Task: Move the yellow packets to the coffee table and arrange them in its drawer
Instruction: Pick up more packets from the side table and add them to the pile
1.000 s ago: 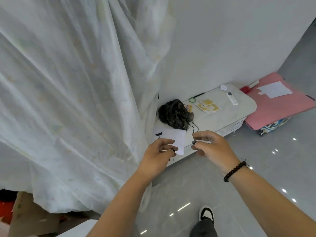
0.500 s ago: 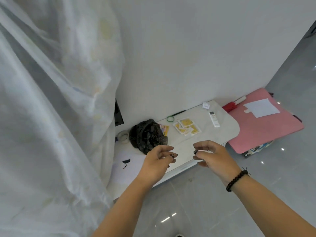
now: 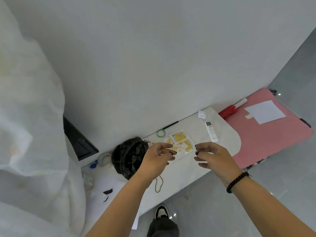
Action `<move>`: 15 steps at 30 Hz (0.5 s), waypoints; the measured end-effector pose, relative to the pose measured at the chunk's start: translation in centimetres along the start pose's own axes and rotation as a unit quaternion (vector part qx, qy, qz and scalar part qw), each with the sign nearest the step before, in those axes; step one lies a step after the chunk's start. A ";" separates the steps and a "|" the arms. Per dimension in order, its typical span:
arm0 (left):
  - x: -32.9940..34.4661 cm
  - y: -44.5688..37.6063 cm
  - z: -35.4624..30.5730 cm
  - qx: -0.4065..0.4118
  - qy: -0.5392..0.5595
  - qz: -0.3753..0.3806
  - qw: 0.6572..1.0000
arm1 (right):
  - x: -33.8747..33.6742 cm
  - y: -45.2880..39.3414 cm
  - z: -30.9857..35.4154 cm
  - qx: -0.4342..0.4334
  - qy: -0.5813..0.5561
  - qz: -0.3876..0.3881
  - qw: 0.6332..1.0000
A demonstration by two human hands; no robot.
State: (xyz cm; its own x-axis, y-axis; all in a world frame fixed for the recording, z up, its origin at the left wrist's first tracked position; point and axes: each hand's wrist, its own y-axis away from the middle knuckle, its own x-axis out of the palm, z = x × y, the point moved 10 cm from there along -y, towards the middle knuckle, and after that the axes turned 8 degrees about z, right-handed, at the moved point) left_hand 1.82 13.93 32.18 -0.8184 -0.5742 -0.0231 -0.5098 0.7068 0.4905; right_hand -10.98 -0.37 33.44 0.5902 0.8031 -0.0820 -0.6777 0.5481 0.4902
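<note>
The person has stepped closer: both hands now hover over the yellow packets [image 3: 179, 141], which lie on the white table [image 3: 196, 170] beside the black bag [image 3: 130, 156]. Left hand [image 3: 156, 159] and right hand [image 3: 213, 158] are loosely curled, holding nothing; picking up comes next.

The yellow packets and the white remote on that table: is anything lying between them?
No. In the head view, only bare tabletop shows between the yellow packets and the white remote.

Home room, curtain [image 3: 30, 134], remote [image 3: 211, 131], tiled floor [image 3: 213, 202]
</note>
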 end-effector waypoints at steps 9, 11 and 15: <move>0.0 -10.6 -5.7 -0.007 -0.050 -0.006 0.999 | -3.6 -10.2 2.9 0.025 -0.028 0.008 0.999; 0.1 -12.3 -6.3 -0.013 -0.041 -0.014 0.999 | -4.8 -12.1 3.5 0.028 -0.027 0.021 0.999; 1.3 -15.4 -6.5 -0.038 -0.020 -0.057 0.997 | -7.8 -16.0 4.4 0.036 -0.018 0.047 0.998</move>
State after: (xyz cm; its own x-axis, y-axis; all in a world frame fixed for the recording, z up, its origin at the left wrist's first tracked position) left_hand 10.37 -0.39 30.30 -0.7674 -0.6306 -0.1156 -0.5790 0.6043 0.5473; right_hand -2.80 -16.42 30.04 0.5420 0.8404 -0.0012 -0.6983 0.4511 0.5558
